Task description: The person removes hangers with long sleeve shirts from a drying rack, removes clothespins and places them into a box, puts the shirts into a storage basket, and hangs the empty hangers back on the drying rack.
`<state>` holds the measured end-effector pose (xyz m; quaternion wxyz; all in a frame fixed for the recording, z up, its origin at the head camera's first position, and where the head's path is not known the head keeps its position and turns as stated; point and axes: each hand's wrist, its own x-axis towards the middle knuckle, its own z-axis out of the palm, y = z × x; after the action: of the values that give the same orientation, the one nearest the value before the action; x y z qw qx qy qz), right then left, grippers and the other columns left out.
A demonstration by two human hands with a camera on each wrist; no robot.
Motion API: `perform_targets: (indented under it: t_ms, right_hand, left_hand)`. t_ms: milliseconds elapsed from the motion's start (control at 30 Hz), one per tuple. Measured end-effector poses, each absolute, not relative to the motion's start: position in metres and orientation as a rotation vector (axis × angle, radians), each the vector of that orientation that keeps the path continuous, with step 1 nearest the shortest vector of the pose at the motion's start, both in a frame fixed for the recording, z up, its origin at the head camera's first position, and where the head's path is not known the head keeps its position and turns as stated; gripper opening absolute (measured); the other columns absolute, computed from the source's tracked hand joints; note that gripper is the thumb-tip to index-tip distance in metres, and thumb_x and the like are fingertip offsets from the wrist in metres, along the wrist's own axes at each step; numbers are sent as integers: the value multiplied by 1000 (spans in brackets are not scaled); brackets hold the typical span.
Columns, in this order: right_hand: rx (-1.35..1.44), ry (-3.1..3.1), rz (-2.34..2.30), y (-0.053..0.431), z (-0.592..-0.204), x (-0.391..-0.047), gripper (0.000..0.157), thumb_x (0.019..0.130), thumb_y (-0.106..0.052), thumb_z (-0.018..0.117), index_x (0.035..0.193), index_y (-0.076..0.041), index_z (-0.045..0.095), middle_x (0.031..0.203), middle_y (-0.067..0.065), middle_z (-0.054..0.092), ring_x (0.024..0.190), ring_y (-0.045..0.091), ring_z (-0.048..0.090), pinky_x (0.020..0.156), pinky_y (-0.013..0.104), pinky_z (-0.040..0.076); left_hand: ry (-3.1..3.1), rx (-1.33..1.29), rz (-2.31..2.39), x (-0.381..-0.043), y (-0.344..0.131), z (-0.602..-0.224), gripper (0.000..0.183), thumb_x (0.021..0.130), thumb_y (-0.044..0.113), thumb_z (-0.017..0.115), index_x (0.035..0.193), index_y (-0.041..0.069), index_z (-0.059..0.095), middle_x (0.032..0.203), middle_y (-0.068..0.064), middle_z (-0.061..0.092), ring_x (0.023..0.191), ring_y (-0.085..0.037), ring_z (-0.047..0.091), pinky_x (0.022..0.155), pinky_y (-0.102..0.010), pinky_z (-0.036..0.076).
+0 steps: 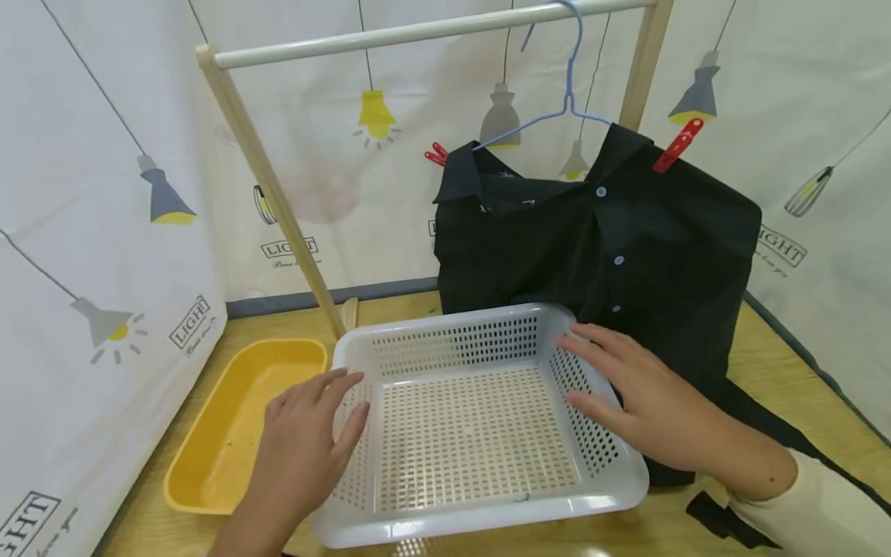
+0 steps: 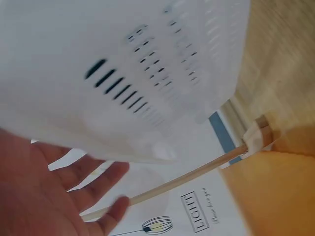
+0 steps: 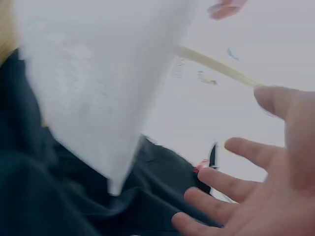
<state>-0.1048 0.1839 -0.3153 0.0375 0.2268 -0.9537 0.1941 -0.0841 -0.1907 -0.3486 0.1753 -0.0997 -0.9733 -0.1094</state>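
Observation:
A white perforated plastic basket [image 1: 480,433] stands between both hands, with nothing lying inside it. My left hand [image 1: 306,433] is at its left rim, fingers loosely bent and apart; in the left wrist view the fingers [image 2: 101,184] extend beside the basket's wall [image 2: 113,118]. Over the right rim hovers my right hand [image 1: 640,387], its fingers spread. In the right wrist view, that hand's fingers [image 3: 226,184] stand apart from the blurred basket [image 3: 98,88]. Behind it hangs a black buttoned shirt [image 1: 675,255] on a blue hanger [image 1: 571,93].
A yellow tray [image 1: 230,418] sits left of the basket on the wooden table [image 1: 780,371]. The hanger hooks over a white rail [image 1: 390,36] on wooden posts [image 1: 278,201]. Red clothespins [image 1: 678,145] pinch the shirt at its shoulders. Part of the shirt spreads over the table at right.

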Motion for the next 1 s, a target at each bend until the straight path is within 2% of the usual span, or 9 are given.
perform_targets:
  t_ms: [100, 233, 300, 367, 500, 633, 800, 900, 1000]
  right_hand:
    - [671, -2712, 700, 192, -290, -108, 44, 87, -30, 61, 130, -28, 49, 132, -2, 48, 122, 20, 43, 98, 46, 39]
    - [547, -2393, 658, 210, -256, -124, 29, 81, -10, 63, 110, -14, 64, 98, 2, 59, 96, 15, 48, 83, 19, 34]
    - [455, -2281, 615, 221, -243, -136, 24, 82, -9, 59, 105, -6, 66, 87, 8, 57, 88, 19, 46, 75, 20, 29]
    - [353, -2225, 585, 231, -232, -149, 25, 83, -11, 56, 104, 0, 64, 84, 15, 53, 86, 26, 44, 75, 29, 30]
    - [154, -2299, 574, 246, -218, -175, 38, 87, -19, 48, 117, 2, 56, 108, 26, 51, 105, 37, 41, 84, 53, 32]
    - [28, -2519, 582, 255, -215, -193, 50, 90, -27, 43, 134, -4, 43, 130, 27, 44, 119, 43, 35, 92, 62, 30]
    - [24, -2652, 560, 262, -223, -203, 51, 92, -34, 41, 133, -3, 44, 121, 29, 52, 103, 45, 47, 81, 60, 37]
    - [69, -2624, 512, 263, -227, -206, 45, 94, -33, 40, 123, -1, 52, 104, 27, 60, 86, 40, 55, 66, 50, 41]
    - [135, -2574, 464, 264, -231, -207, 38, 96, -30, 40, 110, 0, 57, 87, 24, 62, 70, 35, 55, 56, 39, 37]
  left_hand:
    - [-2695, -253, -356, -88, -192, -355, 28, 87, 36, 57, 111, 22, 63, 116, 0, 61, 106, -23, 55, 83, -42, 35]
    - [-2655, -224, -405, -89, -195, -363, 21, 86, 29, 59, 105, 21, 66, 111, 1, 62, 101, -23, 55, 76, -40, 34]
    - [-2664, -210, -429, -89, -197, -367, 21, 86, 28, 60, 104, 21, 66, 114, -2, 61, 104, -25, 53, 79, -42, 34]
    - [-2686, -200, -457, -90, -199, -370, 22, 85, 28, 60, 105, 19, 66, 120, -6, 58, 110, -28, 51, 83, -47, 35]
    - [-2772, -181, -552, -94, -201, -376, 28, 87, 28, 58, 113, 19, 63, 138, -12, 43, 123, -35, 44, 95, -57, 35]
    - [-2888, -153, -685, -98, -201, -380, 33, 91, 26, 53, 123, 20, 56, 150, -10, 25, 129, -37, 38, 98, -57, 37]
    - [-2952, -153, -811, -101, -201, -382, 36, 92, 15, 48, 128, 21, 50, 152, -6, 18, 134, -35, 32, 100, -55, 36]
    - [-2963, -168, -858, -102, -201, -382, 43, 89, 6, 46, 129, 22, 49, 153, -5, 17, 137, -34, 26, 102, -56, 33]
    - [-2950, -195, -889, -102, -201, -381, 51, 85, -3, 44, 129, 22, 48, 153, -5, 17, 139, -33, 23, 104, -56, 31]
